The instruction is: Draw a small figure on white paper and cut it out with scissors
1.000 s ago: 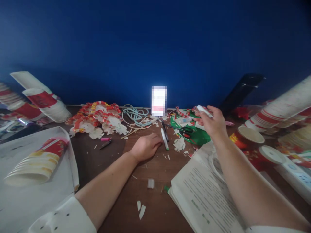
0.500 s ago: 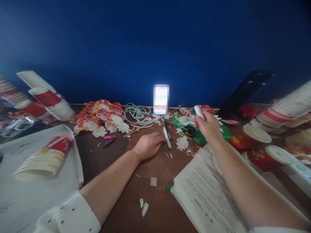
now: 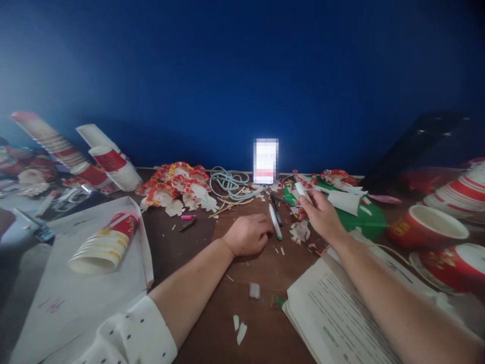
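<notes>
My left hand (image 3: pixel 248 235) rests on the brown table, its fingers curled under. What they hold, if anything, is hidden. Just right of its fingertips lie a white marker pen (image 3: pixel 275 222) with a green tip end and a dark pen (image 3: pixel 278 208). My right hand (image 3: pixel 322 215) is closed around a short white tube (image 3: pixel 302 190), held tilted above a green sheet (image 3: pixel 366 225). On that sheet are a white curved paper piece (image 3: pixel 344 202) and paper scraps. A jagged white paper cutout (image 3: pixel 300 231) lies below my right hand.
At the back are red-and-white paper cutouts (image 3: pixel 178 189), a pale blue cord (image 3: pixel 229 182) and a blurred bright screen (image 3: pixel 265 162). Stacked paper cups (image 3: pixel 108 247) lie on a white box lid (image 3: pixel 49 323). An open booklet (image 3: pixel 326 308) and red cups (image 3: pixel 428 222) are at right.
The view has turned left, so most things sit further right. My right hand with the white tube has moved left relative to the table, revealing the curved paper piece. My left hand stays put.
</notes>
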A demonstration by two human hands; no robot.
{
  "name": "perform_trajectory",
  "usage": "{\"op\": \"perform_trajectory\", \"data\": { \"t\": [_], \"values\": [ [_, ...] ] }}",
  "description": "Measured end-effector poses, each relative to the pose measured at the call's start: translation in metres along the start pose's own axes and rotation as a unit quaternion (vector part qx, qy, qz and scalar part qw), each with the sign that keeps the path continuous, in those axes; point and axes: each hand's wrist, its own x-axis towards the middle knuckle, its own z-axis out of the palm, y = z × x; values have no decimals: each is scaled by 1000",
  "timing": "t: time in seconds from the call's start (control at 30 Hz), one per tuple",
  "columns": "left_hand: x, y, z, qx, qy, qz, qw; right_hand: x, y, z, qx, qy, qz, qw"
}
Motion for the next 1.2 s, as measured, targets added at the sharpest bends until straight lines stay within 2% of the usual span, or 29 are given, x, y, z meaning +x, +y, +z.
{"op": "perform_trajectory", "data": {
  "t": [0.1, 0.23, 0.53, 0.97, 1.2],
  "values": [
    [0, -2, 1, 22, 1, -32, 999, -7, -2, 7, 6, -25, 9, 1000],
    [0, -2, 2, 31, -2, -39, 999, -12, -2, 12, -7, -46, 24, 999],
    [0, -2, 2, 42, -24, -54, 997, -10, -2, 11, -27, -27, 59, 998],
    [0, -4, 3, 31, -19, -41, 998, -8, 5, 9, -73, -33, 39, 996],
    [1, -3, 2, 37, -32, -50, 998, -4, 13, 4, -75, -30, -1, 997]
  ]
}}
